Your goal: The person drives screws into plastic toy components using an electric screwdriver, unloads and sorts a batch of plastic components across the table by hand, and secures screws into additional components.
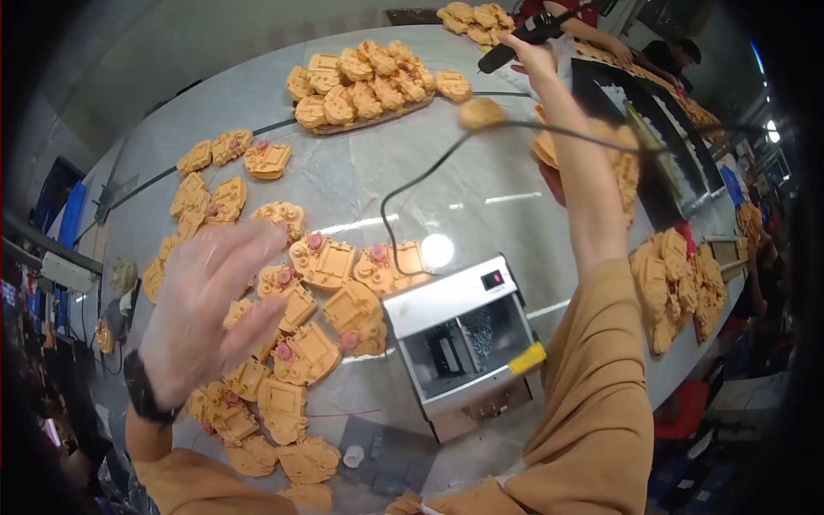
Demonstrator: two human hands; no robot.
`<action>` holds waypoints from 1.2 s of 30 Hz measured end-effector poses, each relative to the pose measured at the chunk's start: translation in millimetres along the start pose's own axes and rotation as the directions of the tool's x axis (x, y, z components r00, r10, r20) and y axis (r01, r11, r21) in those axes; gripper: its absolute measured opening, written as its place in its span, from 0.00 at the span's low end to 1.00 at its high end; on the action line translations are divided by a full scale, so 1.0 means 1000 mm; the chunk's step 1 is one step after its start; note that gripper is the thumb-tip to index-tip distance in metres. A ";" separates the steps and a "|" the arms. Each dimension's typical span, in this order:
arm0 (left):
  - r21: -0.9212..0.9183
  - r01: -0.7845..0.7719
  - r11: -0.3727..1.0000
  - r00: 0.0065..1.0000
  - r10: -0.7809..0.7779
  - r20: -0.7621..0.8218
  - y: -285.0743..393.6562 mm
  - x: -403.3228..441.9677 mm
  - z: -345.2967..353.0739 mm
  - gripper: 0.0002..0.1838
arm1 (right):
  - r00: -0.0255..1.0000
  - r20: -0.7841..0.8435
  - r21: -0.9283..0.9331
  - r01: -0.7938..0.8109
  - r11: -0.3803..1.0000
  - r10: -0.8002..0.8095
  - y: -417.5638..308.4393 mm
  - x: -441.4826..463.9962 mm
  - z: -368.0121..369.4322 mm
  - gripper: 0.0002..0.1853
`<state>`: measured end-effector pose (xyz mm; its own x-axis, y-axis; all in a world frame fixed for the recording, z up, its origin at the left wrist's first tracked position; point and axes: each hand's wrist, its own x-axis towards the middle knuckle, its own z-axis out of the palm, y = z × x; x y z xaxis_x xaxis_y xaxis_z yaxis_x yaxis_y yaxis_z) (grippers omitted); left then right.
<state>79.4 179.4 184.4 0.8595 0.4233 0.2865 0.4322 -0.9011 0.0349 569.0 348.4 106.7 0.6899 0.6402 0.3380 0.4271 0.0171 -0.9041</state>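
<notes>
My right hand (536, 58) is stretched out toward the far side of the table, its fingers wrapped round a black electric screwdriver (519, 41). Blurred by motion, my left hand (210, 296) hovers with fingers apart over several orange plastic housings (309, 354), and nothing shows in it. Many of these housings carry a small pink-red round piece (283, 350). Between my arms stands a silver screw feeder (463, 343) with a red-lit switch and small screws in its open bay. A single orange part (481, 114), also blurred, appears left of my right forearm.
A tray heaped with orange housings (365, 86) stands at the back. More piles (669, 287) lie to the right, beside a black conveyor-like strip (601, 94). A black cable (429, 167) arcs across the table. A grey fixture plate (390, 455) lies near me. Co-workers (674, 56) sit at the far right.
</notes>
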 end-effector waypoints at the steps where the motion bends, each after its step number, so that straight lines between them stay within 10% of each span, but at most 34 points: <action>1: -0.039 0.041 0.998 0.997 -0.039 0.061 0.003 -0.018 -0.008 0.21 | 0.998 -0.011 -0.009 -0.054 0.998 0.054 0.005 -0.008 0.019 0.21; 7: 0.014 0.303 0.953 0.948 -0.303 0.101 -0.015 -0.096 -0.021 0.22 | 0.999 0.044 -0.052 0.009 0.999 -0.007 0.056 -0.047 0.035 0.18; 13: -0.190 0.209 0.959 0.978 -0.208 0.026 -0.026 -0.085 0.001 0.21 | 0.704 0.707 0.121 -0.210 0.970 0.065 -0.029 -0.146 -0.043 0.18; 20: -0.257 0.058 0.965 0.994 -0.081 -0.079 -0.029 -0.067 0.024 0.21 | 0.966 0.207 0.248 0.101 0.963 -0.154 -0.027 -0.099 -0.037 0.10; 23: -0.274 0.075 0.959 0.992 -0.101 -0.082 -0.035 -0.074 0.027 0.20 | 0.974 0.206 0.287 -0.151 0.946 0.093 0.000 -0.104 -0.024 0.10; 31: -0.321 0.169 0.932 0.986 -0.158 0.059 -0.027 -0.062 0.033 0.22 | 0.649 0.760 0.342 -0.443 0.829 0.033 -0.043 -0.210 -0.016 0.16; 36: -0.202 0.188 0.961 0.982 -0.180 0.057 -0.014 -0.061 0.055 0.30 | 0.917 0.395 0.363 -0.207 0.908 0.051 -0.046 -0.180 -0.073 0.14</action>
<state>35.9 171.3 113.6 0.7819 0.5832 0.2201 0.5218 -0.8056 0.2807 467.5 175.8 106.9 0.4239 0.8915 0.1602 0.0327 0.1617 -0.9863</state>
